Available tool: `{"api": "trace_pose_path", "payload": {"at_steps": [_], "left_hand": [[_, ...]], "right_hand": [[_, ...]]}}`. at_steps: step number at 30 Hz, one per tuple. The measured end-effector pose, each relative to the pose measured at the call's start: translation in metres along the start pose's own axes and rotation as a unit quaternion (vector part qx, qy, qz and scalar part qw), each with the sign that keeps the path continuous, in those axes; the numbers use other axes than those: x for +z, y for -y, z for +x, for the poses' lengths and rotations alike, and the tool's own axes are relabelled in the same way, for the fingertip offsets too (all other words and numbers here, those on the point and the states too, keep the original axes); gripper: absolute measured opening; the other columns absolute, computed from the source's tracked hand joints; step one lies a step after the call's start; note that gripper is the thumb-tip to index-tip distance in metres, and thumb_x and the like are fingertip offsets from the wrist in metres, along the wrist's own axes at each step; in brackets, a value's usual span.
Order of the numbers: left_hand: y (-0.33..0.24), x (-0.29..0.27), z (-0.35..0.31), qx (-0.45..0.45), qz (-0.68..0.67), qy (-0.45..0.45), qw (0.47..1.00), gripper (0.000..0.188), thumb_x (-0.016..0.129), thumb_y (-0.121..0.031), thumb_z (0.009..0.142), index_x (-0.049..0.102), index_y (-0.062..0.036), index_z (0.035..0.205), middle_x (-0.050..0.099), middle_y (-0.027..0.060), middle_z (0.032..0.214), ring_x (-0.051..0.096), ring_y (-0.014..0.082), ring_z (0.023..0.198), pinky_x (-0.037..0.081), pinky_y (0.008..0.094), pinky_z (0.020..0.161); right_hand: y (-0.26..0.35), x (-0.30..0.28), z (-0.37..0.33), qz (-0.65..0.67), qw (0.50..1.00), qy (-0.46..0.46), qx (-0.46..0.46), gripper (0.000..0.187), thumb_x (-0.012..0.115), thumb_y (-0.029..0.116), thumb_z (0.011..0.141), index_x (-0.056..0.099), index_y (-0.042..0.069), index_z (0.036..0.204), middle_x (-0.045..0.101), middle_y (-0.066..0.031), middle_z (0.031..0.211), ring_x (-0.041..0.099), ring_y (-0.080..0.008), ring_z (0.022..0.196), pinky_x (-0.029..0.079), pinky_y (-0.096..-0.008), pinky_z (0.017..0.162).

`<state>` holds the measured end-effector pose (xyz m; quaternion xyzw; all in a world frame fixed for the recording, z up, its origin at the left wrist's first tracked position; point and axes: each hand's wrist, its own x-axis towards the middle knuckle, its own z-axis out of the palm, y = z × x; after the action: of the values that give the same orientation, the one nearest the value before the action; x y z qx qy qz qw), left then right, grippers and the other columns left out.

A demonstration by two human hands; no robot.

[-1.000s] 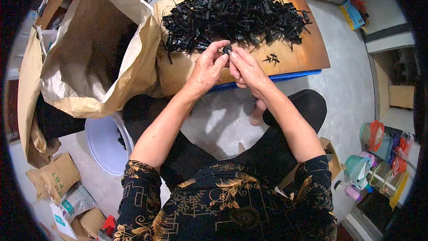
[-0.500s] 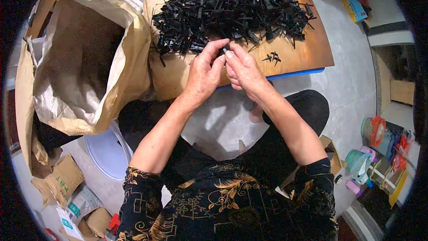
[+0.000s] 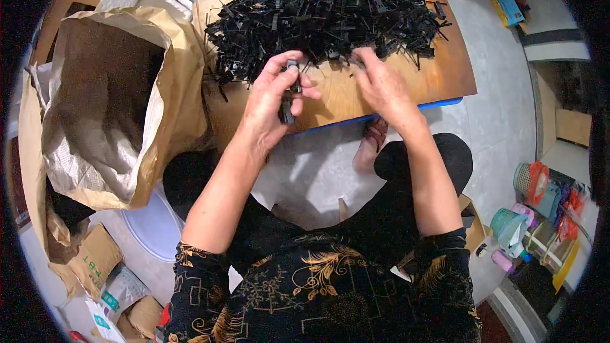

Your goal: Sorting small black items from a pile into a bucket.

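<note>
A large heap of black plastic parts (image 3: 330, 16), with thin sticks poking out of it, covers the far side of a wooden board (image 3: 330, 101). My left hand (image 3: 264, 98) is closed around black plastic pieces (image 3: 293, 73). One sticks up by the thumb, and another end shows below the fingers. At the heap's near edge is my right hand (image 3: 386, 86), its fingertips smeared by motion; whether they grip a part cannot be made out. The spot where small dark pieces lay on the board is now behind this hand.
A big paper sack (image 3: 181, 82) with a pale woven lining stands open at the left. Beneath it shows a pale round lid or basin (image 3: 152, 222). Packed bags (image 3: 95, 257) lie lower left. Baskets (image 3: 508, 232) stand at the right. My foot (image 3: 366, 152) is below the board.
My hands were together over one small part; they are now apart. The left keeps black pieces and has shifted left, while the right has moved right towards the heap's near edge. The sack has shifted slightly.
</note>
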<state>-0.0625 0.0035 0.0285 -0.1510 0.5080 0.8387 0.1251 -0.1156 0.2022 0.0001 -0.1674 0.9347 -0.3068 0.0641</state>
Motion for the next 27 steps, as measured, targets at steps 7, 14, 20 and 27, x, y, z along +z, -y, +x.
{"api": "trace_pose_path", "payload": {"at_steps": [7,14,20,27], "left_hand": [[0.023,-0.003,0.006,-0.137,-0.217,0.004,0.966,0.016,0.056,-0.024,0.087,0.044,-0.0130,0.084,0.051,0.0047,0.067,0.053,0.0156,0.057,0.039,0.0210,0.041],[0.032,0.003,-0.004,-0.140,-0.123,0.022,0.982,0.019,0.054,-0.023,0.088,0.044,-0.0090,0.079,0.049,0.0033,0.057,0.052,0.0166,0.052,0.041,0.0224,0.042],[0.038,0.008,-0.016,-0.057,-0.037,0.019,0.998,0.051,0.058,-0.016,0.085,0.036,-0.0002,0.128,0.056,0.0084,0.089,0.056,0.0102,0.058,0.044,0.0206,0.045],[0.026,0.013,-0.023,0.050,-0.029,0.028,0.998,0.052,0.063,-0.017,0.082,0.038,0.0014,0.124,0.059,0.0054,0.081,0.054,0.0090,0.053,0.043,0.0199,0.042]], "right_hand": [[-0.018,0.011,0.003,-0.089,0.994,-0.040,0.042,0.016,0.048,0.014,0.083,0.047,0.005,0.097,0.057,-0.0256,0.072,0.055,-0.0448,0.076,0.041,-0.0538,0.063],[-0.011,0.006,-0.005,0.055,0.996,-0.062,-0.022,0.017,0.053,0.017,0.083,0.050,0.001,0.085,0.057,-0.0189,0.067,0.057,-0.0331,0.065,0.042,-0.0429,0.058],[0.024,0.010,-0.030,0.353,0.932,0.060,0.049,0.017,0.052,0.020,0.088,0.052,0.003,0.088,0.053,0.0018,0.063,0.044,-0.0039,0.049,0.033,-0.0196,0.042],[0.054,0.019,-0.038,0.497,0.864,0.085,0.014,0.012,0.045,0.017,0.093,0.049,0.006,0.094,0.051,0.0031,0.062,0.042,-0.0013,0.046,0.031,-0.0164,0.039]]}}
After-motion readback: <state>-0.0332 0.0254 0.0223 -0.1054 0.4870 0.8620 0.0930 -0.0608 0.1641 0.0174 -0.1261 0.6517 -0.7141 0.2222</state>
